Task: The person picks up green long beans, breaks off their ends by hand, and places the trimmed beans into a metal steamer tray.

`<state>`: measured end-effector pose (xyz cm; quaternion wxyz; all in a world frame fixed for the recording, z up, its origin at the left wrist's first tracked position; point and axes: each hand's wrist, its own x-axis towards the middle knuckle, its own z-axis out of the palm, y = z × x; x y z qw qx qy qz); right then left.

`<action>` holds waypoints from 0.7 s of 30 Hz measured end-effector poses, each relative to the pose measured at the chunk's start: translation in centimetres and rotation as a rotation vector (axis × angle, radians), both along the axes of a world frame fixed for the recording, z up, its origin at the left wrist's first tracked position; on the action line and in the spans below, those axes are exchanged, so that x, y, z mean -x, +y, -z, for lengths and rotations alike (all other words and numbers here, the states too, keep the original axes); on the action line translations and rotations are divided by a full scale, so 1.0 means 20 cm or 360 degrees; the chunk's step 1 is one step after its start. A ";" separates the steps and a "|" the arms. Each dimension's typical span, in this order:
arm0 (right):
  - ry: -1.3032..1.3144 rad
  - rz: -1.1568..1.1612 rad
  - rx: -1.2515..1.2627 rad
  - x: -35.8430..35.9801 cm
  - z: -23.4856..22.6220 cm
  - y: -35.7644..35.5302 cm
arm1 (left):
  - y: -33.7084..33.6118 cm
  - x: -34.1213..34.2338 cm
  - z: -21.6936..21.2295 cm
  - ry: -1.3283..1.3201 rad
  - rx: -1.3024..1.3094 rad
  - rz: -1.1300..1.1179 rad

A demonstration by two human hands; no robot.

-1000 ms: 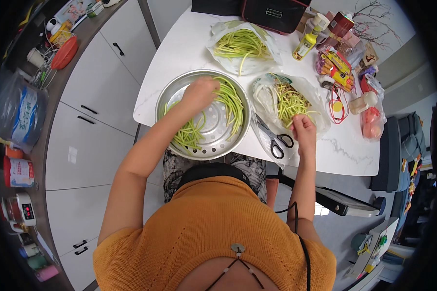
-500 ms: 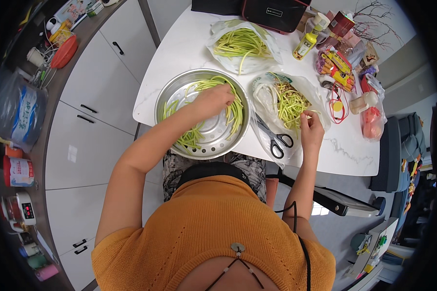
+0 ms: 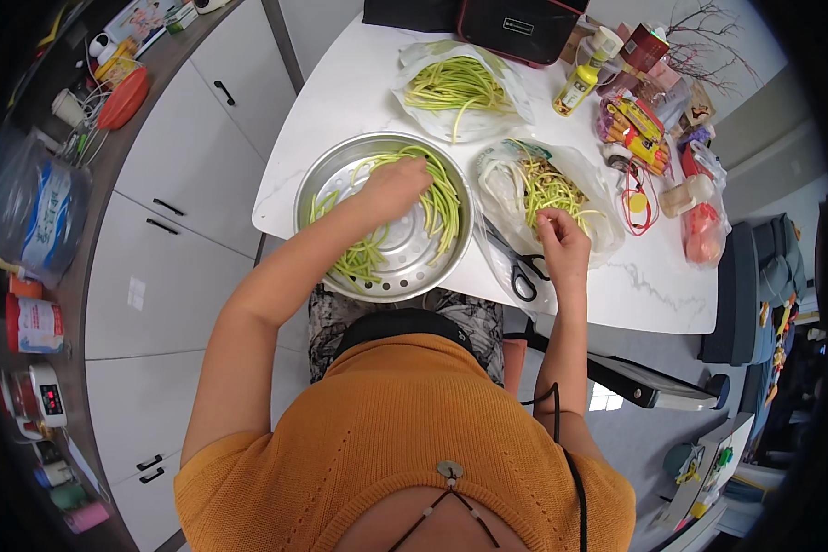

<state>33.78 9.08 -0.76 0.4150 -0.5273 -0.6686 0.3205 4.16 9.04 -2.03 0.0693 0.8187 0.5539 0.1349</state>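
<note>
A round metal pan with holes in its bottom (image 3: 302,175) stands at the table's near edge. Long green vegetable stems (image 3: 443,212) curve along its right side, and more lie along its left. My left hand (image 3: 394,191) is over the pan, fingers closed at the stems; what they grip is hidden. At the near edge of an open plastic bag (image 3: 598,207), my right hand (image 3: 566,244) is pinched; anything between its fingertips is too small to make out. Green scraps (image 3: 552,195) fill that bag. Dark-handled scissors (image 3: 523,276) lie between pan and bag.
Behind the pan, another plastic bag (image 3: 515,109) holds a bundle of long green stems. A yellow bottle (image 3: 575,90), snack packs (image 3: 635,133) and a red cord (image 3: 642,202) crowd the right side. A black case (image 3: 515,28) stands at the back.
My right hand has moved left and slightly nearer to me along the scrap bag's edge. My left hand has shifted slightly left over the pan.
</note>
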 end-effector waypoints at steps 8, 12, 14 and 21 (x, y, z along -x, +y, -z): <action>0.0045 -0.0063 -0.0051 0.06 -0.06 -0.04 | -0.09 0.04 -0.27 -0.0426 -0.0283 -0.0245; -0.0128 -0.0163 -0.0389 0.17 -0.21 -0.10 | -0.20 -0.01 -0.41 -0.0638 -0.0348 -0.0327; -0.0284 -0.0194 -0.0616 0.23 -0.26 -0.12 | -0.24 -0.05 -0.42 -0.0681 -0.0338 -0.0346; -0.0797 -0.0223 -0.1327 0.37 -0.31 -0.15 | -0.30 -0.16 -0.38 -0.0627 -0.0339 -0.0186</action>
